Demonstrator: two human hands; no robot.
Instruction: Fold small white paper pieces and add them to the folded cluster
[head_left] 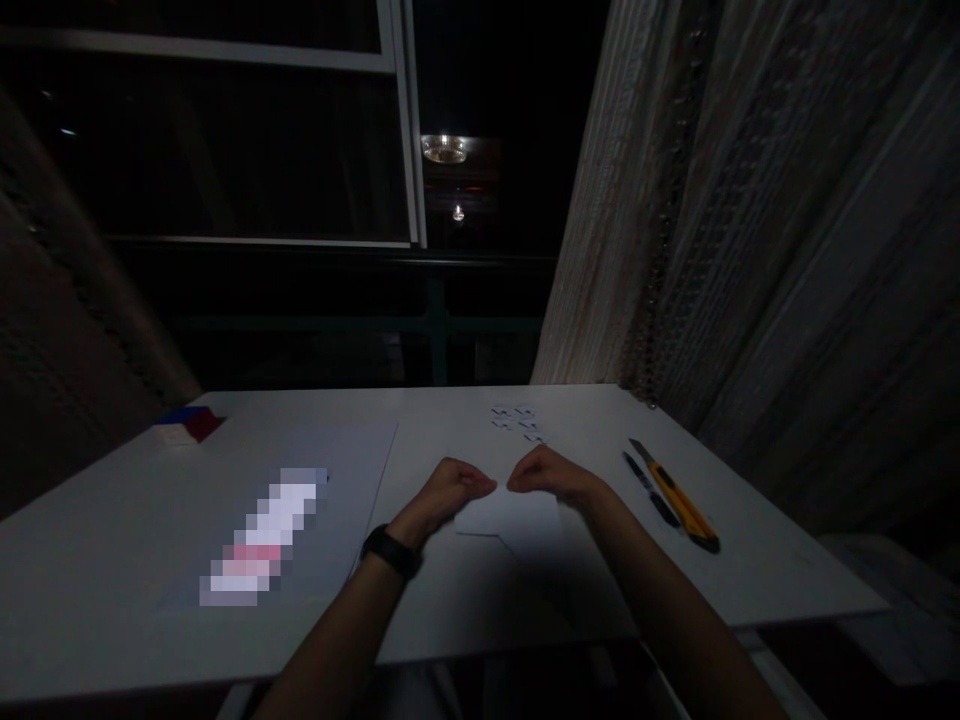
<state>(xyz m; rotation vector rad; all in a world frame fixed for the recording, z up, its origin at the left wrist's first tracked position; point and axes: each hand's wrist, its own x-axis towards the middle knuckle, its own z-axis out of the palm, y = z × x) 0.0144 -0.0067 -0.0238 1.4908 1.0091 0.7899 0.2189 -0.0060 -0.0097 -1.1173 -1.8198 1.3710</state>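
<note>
In the head view, the left hand point(448, 488) and right hand point(553, 474) have their fingers pinched closed on the far edge of a white paper point(510, 514), located at mid-desk point(446, 600). A yellow utility knife point(679, 500) and black pen point(651, 490) lie to the right, small marked pieces point(525, 411) beyond.
</note>
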